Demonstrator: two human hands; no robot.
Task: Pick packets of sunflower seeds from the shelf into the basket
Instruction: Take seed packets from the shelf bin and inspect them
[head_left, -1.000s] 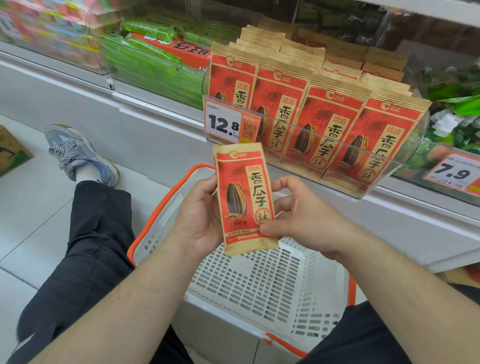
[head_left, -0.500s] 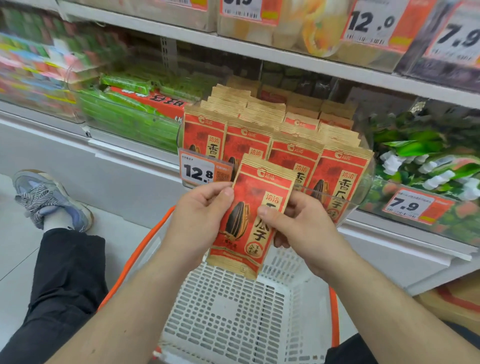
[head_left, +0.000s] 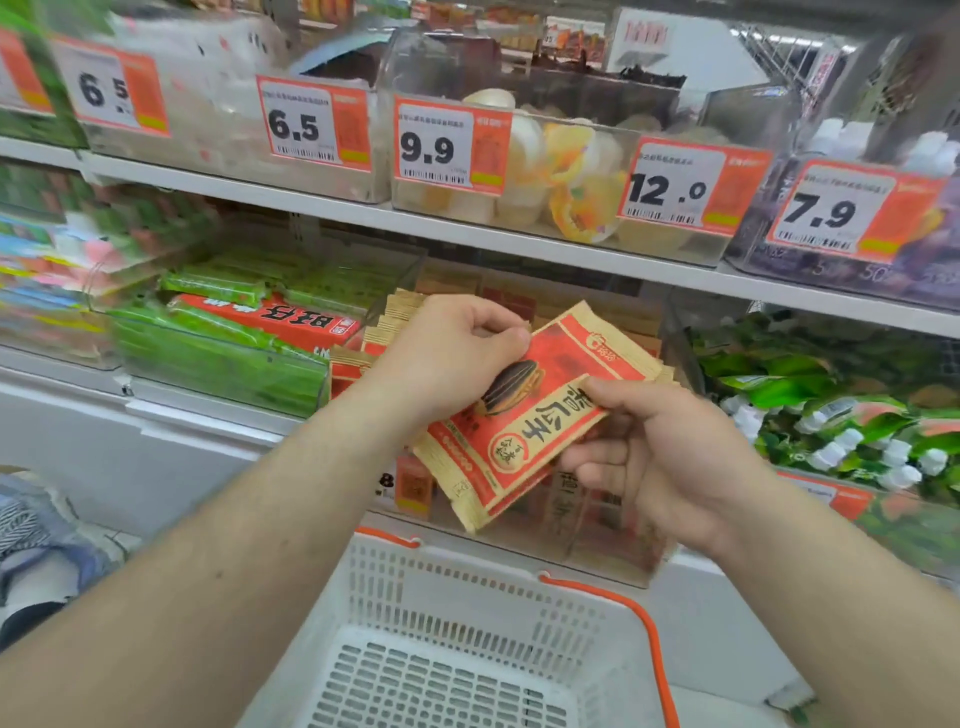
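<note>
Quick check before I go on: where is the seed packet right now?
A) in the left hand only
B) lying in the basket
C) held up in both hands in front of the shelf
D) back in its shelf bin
C: the seed packet is tilted, pinched by the left hand and the right hand, above the white basket, whose visible floor is bare.

A snack aisle in a shop, seen from where I sit on the floor.

White shelves (head_left: 467, 228) in front of me carry clear bins of packaged snacks, each fronted by an orange-and-white price tag (head_left: 449, 145) with a barcode: 6.5, 9.9, 12.0, 7.9. Below them sits my white shopping basket (head_left: 467, 597) with its orange handle, and rows of identical red seed packets (head_left: 524, 415) fill one bin.
</note>
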